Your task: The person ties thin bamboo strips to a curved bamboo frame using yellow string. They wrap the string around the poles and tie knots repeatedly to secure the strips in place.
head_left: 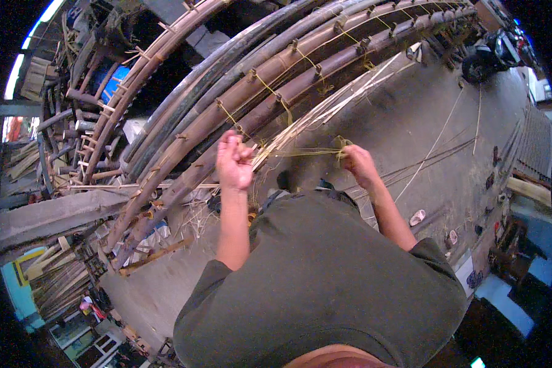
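Observation:
My left hand (233, 164) is raised beside the nearest bamboo pole (260, 116), palm partly turned up, its fingers curled closed at the end of a stretched yellow string (310, 151). The fingertips hide the exact grip. Across from it, my right hand (358, 164) is closed on the same string, with a loose bunch of it looping above the knuckles. Between the hands the string runs nearly level over the floor. More yellow string (268, 86) is tied across the long bamboo poles, around short pegs standing up from them.
A bundle of thin pale bamboo strips (331, 104) lies along the poles. A curved pole with cross pegs (147, 52) and a blue drum (116, 83) stand far left. A motorbike (494, 55) is parked far right. Loose slippers (417, 217) lie on the concrete floor.

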Available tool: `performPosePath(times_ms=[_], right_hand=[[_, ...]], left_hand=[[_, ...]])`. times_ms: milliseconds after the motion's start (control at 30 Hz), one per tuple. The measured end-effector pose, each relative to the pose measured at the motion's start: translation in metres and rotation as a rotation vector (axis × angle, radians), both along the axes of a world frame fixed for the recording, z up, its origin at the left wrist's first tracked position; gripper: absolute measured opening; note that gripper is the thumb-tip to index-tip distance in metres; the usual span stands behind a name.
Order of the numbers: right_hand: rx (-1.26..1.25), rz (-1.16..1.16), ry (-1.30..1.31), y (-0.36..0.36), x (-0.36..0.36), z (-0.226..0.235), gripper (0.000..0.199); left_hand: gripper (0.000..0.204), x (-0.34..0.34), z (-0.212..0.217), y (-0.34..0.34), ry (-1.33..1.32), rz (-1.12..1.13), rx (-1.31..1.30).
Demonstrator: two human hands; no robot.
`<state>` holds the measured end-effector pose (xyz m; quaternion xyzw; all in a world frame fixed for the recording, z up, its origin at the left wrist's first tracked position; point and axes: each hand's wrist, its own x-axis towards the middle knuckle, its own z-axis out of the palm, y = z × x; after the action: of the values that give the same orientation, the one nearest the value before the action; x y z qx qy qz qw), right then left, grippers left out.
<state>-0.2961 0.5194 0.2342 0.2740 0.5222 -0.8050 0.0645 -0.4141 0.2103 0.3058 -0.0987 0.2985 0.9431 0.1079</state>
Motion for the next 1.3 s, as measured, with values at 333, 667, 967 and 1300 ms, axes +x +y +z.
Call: performPosePath(times_ms=[333, 667, 967, 1300], right_hand=[[-0.268, -1.403, 0.115, 0.241, 0.154, -0.107, 0.019], [0.391, -1.794, 0.106, 0.304, 0.145, 0.041, 0.015], [0.729, -0.976, 0.357, 0.235, 0.022, -0.027, 0.015], [0.667, 0.658, 0.445, -0.143, -0.077, 0.031, 0.017]], left_hand=[[0.012, 0.022, -0.09, -0.042, -0.305, -0.2, -0.606], [0.029, 0.069, -0.204, -0.008, 0.075, -0.601, -1.112], [0.038, 0.05, -0.148, 0.01, 0.088, -0.455, -0.938], [0.033, 0.058, -0.061, -0.005, 0.096, -0.348, -0.669]])
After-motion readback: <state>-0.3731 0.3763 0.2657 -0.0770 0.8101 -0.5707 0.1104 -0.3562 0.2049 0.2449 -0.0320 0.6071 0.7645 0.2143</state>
